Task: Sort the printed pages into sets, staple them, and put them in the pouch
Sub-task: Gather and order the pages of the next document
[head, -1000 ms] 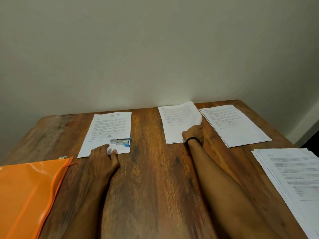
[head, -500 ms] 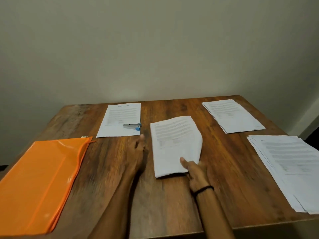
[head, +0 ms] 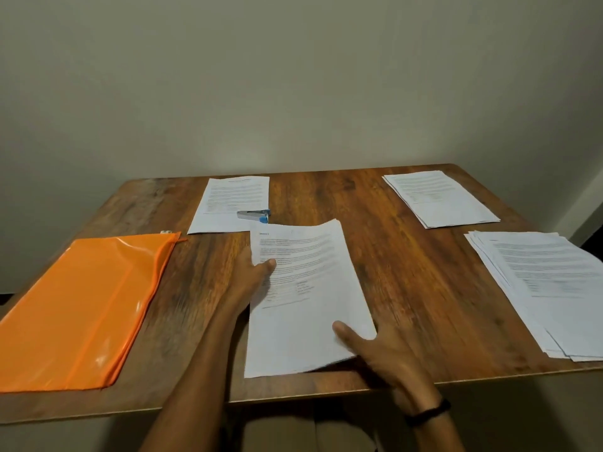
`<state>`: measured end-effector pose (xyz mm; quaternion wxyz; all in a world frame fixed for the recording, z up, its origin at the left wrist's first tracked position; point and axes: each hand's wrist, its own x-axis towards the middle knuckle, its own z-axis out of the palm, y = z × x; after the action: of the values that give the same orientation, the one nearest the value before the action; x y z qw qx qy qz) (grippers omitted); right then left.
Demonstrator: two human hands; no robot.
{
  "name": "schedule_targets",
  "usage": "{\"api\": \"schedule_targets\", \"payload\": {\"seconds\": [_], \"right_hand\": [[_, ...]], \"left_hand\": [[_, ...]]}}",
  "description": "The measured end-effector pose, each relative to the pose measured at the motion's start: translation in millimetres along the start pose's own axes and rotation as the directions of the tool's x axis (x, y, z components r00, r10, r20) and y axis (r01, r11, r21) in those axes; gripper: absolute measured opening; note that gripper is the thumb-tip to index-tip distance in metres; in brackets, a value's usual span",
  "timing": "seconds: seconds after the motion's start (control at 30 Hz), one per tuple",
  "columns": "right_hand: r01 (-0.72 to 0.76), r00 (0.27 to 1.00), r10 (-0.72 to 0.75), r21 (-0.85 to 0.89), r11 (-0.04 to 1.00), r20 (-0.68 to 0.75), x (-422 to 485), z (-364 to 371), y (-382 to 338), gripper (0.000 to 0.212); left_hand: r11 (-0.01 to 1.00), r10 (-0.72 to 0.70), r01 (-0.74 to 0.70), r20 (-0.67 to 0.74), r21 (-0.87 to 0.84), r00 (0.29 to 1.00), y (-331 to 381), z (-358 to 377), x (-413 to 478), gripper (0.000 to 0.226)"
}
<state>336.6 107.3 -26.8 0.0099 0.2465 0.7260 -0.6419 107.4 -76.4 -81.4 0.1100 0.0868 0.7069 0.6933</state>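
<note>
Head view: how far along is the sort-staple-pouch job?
Done: pages lie in piles; nothing visibly stapled. In hand: left hand and right hand grip the centre stack. To do: stapler sits idle on the far sheet, far-right stack and near-right stack wait, orange pouch lies flat.

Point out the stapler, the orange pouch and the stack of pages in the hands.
stapler (head: 253, 215): head view, grey metal body.
orange pouch (head: 85, 308): head view, middle of its face.
held stack of pages (head: 310, 288): head view, centre of top sheet.

Plain beige wall (head: 293, 86) behind a wooden table (head: 408, 256).
</note>
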Motion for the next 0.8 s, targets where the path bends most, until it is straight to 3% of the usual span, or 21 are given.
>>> {"api": "schedule_targets", "payload": {"seconds": [0.07,0.13,0.37,0.53,0.67,0.8], "right_hand": [[0.042,0.986,-0.068,-0.166,0.985,-0.153,13,-11,-6,0.05],[0.084,0.964,-0.131,-0.202,0.976,-0.232,38,-16,-15,0.048],[0.247,0.958,-0.261,-0.116,0.962,-0.122,160,25,-40,0.05],[0.348,0.908,-0.359,-0.086,0.933,-0.215,198,39,-25,0.023],[0.376,0.894,-0.37,-0.026,0.926,-0.252,203,39,-23,0.032],[0.384,0.892,-0.371,0.0,0.923,-0.26,205,39,-24,0.029]], "left_hand": [[1.0,0.016,-0.016,-0.001,-0.023,1.0,-5,-11,0,0.035],[0.999,0.047,-0.048,-0.014,-0.01,0.999,-2,-17,-3,0.036],[0.994,0.093,-0.093,-0.002,-0.06,0.996,-4,-25,-3,0.038],[0.996,0.085,-0.086,-0.031,-0.029,0.996,-4,-25,1,0.039],[0.996,0.086,-0.084,-0.109,0.02,0.99,4,-17,-4,0.034],[0.992,0.123,-0.116,-0.154,0.057,0.98,5,-16,-3,0.046]]}}
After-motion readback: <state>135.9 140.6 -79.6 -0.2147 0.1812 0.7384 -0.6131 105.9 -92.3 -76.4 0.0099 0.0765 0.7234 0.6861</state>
